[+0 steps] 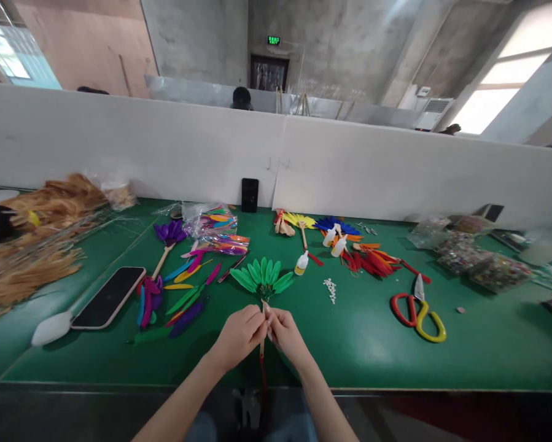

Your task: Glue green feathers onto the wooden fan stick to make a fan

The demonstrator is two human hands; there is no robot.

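Observation:
A green feather fan (pixel 263 275) with a wooden handle and a red tassel is upright before me, near the table's front edge. My left hand (pixel 242 334) is closed around its handle. Close beside it, my right hand (pixel 282 331) has its fingers pinched together at the top of the handle, just under the feathers. Whether those right fingertips also hold some small piece is hidden. To the right of the fan stands a small glue bottle (pixel 302 263), with a scatter of white beads (pixel 330 290) near it.
Loose coloured feathers (pixel 188 301), a purple feather fan (pixel 169 236) and a phone (pixel 110 298) lie left. Scissors (pixel 418 310) and bagged beads (pixel 469 258) lie right. Yellow (pixel 301 222) and blue (pixel 335 226) fans lie behind, before a white partition (pixel 202 153).

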